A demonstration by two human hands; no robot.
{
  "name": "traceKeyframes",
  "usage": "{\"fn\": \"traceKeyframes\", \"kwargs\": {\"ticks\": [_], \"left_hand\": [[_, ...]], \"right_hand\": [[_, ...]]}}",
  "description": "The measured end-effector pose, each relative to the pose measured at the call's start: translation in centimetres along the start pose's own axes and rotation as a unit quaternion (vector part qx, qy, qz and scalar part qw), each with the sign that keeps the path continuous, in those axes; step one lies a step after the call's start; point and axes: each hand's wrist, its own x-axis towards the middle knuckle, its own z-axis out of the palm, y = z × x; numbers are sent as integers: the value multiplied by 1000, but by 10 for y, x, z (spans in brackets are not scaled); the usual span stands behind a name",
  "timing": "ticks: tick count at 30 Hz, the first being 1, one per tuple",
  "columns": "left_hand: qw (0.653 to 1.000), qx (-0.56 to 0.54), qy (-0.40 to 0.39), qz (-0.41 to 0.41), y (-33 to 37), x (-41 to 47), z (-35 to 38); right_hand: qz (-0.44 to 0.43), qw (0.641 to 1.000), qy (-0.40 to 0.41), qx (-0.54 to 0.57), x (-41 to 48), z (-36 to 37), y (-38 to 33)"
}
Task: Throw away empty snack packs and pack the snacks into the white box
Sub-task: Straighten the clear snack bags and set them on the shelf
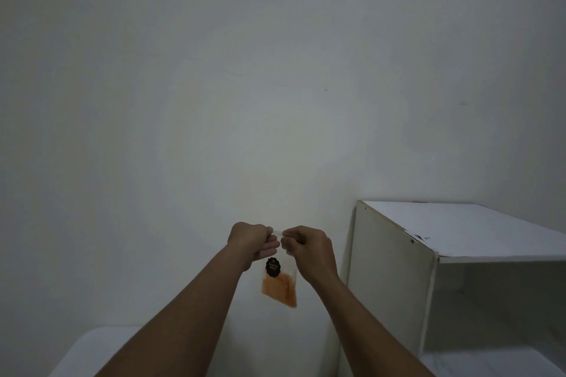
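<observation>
The pack (280, 288) hung at six o'clock, orange snack inside; left hand (252, 242) and right hand (309, 249) each pinched its top edge; no box was identifiable, so packing probably lay ahead.

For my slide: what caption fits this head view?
Left hand and right hand pinch the top of a clear plastic snack pouch of orange bits beside a white shelf.

Two hands are in view: one left hand (252, 242) and one right hand (306, 249). There is one pack (280, 288) of orange snack with one black label (272, 267), one white shelf (395, 269) at the right, and one white object (82, 349) near left, kind unclear.
</observation>
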Motion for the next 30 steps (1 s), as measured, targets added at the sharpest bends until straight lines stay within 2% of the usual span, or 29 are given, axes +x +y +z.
{"fn": "traceKeyframes", "kwargs": {"ticks": [5,9,12,17,30], "left_hand": [[1000,16,-13,13,-3,3,-4],[995,74,-48,52,-6,2,-7],[989,102,-70,86,-8,-1,-10],[984,114,-81,112,-14,-1,-18],[988,74,-104,85,-20,-1,-24]], "right_hand": [[16,998,-56,35,0,-2,-3],[60,988,-81,118,1,-5,-7],[85,982,-95,139,1,-9,-10],[96,983,-112,107,2,-12,-13],[106,979,-141,103,-2,-6,-6]]}}
